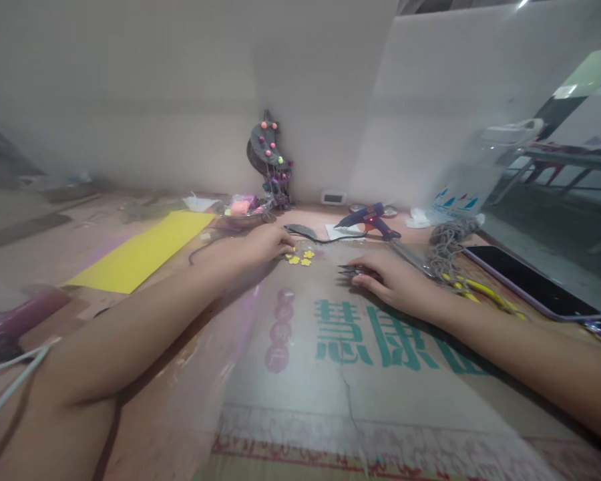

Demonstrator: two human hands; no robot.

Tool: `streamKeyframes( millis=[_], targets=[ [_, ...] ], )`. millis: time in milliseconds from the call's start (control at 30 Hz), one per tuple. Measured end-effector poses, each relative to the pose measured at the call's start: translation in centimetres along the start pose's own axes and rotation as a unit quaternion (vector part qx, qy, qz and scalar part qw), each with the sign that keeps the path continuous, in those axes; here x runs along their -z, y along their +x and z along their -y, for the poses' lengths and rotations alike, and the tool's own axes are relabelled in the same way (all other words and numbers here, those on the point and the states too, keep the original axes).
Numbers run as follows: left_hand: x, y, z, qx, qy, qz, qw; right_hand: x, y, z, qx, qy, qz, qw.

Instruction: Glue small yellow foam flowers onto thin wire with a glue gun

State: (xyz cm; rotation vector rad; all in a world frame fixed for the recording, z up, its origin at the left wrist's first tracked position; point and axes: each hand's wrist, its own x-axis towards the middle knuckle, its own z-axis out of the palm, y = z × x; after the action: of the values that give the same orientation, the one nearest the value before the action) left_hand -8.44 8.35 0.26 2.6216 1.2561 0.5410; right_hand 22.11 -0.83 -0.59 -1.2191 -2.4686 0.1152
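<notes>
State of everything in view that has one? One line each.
Snips: in right hand, blades slightly apart
Yellow flower cutouts: several loose beside left hand
Glue gun: red light lit
Smartphone: face up, screen dark
Yellow sheet: lying flat
Gray yarn: loosely heaped
Crescent ornament: upright

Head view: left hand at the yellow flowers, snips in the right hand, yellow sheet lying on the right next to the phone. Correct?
Not the sheet's place: the head view shows the yellow sheet on the left, well away from the phone. Left hand at the yellow flowers and snips in the right hand stand.
</notes>
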Motion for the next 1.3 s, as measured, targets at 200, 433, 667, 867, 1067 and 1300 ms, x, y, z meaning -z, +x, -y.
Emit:
streamKeyframes(
  millis=[200,433,667,867,1067,1300],
  targets=[
    [0.1,-0.2,-0.9,0.035,-0.009,-0.020,0.999,0.0,0.1,0.1,-0.006,0.011,0.005,1.000],
    [1.7,-0.4,-3.0,0.083,-0.113,0.027,0.990,0.2,-0.1,0.6,-0.003,0.021,0.000,1.000],
    [0.9,-1.8,-7.1,-0.033,-0.057,0.121,0.991,0.5,-0.2,1.2,-0.014,0.022,0.010,1.000],
    [2.2,-1.4,-4.7,-0.045,0.052,0.045,0.997,0.3,-0.2,1.0,0.008,0.028,0.012,0.999],
    [2.3,-0.7,-2.2,-0.040,0.049,0.107,0.992,0.3,-0.3,1.1,0.001,-0.002,0.005,1.000],
    [2.5,-0.8,-2.2,-0.026,0.108,0.061,0.992,0.2,-0.3,0.9,0.002,0.006,0.006,1.000]
  ],
)
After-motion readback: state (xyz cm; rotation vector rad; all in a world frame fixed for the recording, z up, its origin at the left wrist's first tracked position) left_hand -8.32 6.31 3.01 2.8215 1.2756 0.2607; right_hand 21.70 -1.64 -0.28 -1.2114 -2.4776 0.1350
